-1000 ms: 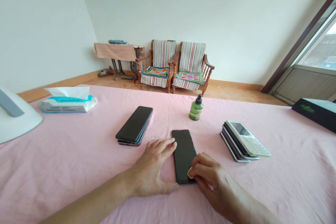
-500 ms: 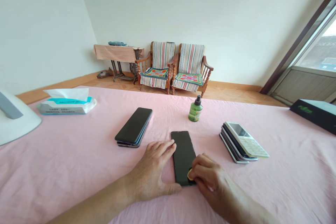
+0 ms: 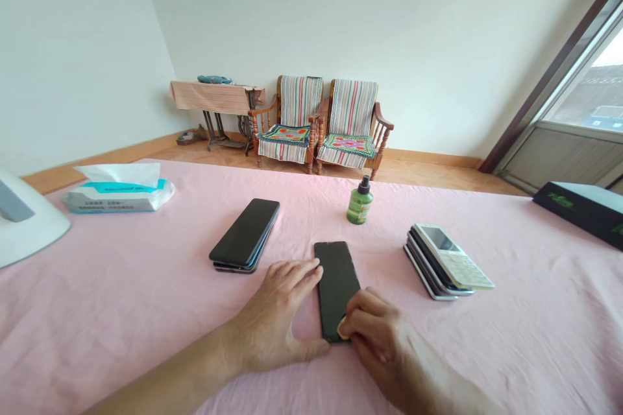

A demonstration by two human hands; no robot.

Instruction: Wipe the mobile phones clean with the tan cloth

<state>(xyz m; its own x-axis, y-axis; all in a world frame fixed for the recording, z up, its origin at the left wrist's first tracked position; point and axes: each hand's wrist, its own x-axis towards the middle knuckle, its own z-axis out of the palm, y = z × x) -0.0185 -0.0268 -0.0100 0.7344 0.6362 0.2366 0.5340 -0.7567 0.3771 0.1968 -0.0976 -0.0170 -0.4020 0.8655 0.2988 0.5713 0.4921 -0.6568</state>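
Note:
A black smartphone (image 3: 335,282) lies flat, screen up, on the pink cloth in front of me. My left hand (image 3: 275,318) rests at its left side with fingers stretched; the fingertips touch the phone's left edge and the thumb lies by its bottom corner. Pinched in my right hand (image 3: 382,340) is a small round pad (image 3: 342,328), pale yellow and dark, pressed on the lower right part of the screen. The fingers cover most of the pad.
Stacked phones stand left (image 3: 246,231) and right (image 3: 450,258), the right stack topped by a white keypad phone. A green spray bottle (image 3: 359,202) stands beyond. Tissues (image 3: 119,191) and a white appliance (image 3: 29,227) are left, a black box (image 3: 579,211) far right, on the pink cloth (image 3: 146,298).
My right hand has moved the pad slightly left across the bottom of the screen. My left hand keeps its place on the phone. The whole view has shifted a little.

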